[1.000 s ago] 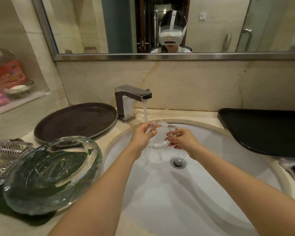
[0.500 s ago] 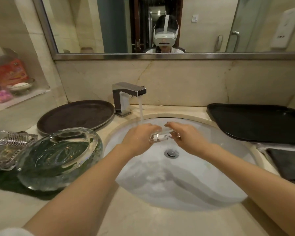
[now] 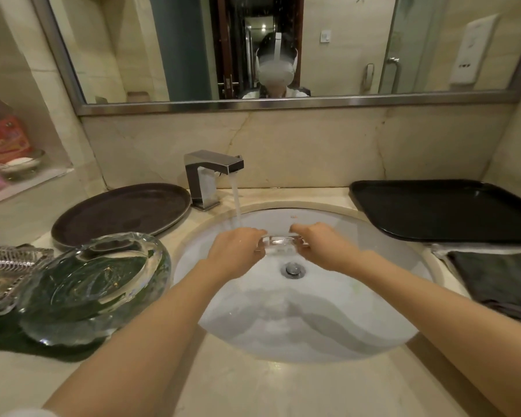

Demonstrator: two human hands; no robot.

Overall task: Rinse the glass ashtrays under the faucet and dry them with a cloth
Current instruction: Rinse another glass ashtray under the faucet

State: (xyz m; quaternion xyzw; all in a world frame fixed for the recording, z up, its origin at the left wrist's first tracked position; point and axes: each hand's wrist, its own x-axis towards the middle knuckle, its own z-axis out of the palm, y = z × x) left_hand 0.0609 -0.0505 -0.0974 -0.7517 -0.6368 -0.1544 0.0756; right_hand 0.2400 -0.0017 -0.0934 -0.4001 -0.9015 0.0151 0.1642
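Item: small glass ashtray (image 3: 278,243), long axis three-to-nine, pinched between my left hand (image 3: 238,249) and right hand (image 3: 321,246), faucet (image 3: 212,176) stream at eleven o'clock.

Ashtray (image 3: 278,244) tilted upright earlier, now held flat.

This is a bathroom, probably in a hotel or some other guest house. A white oval basin (image 3: 307,332) is sunk into a beige marble counter (image 3: 253,386), with a square chrome faucet (image 3: 211,176) at its back edge running water. A wide steel-framed mirror (image 3: 283,55) spans the marble wall and reflects a glass shower door. Serving trays, one round (image 3: 121,212) at the back left and one black rectangular (image 3: 445,209) at the back right, suggest housekeeping work.
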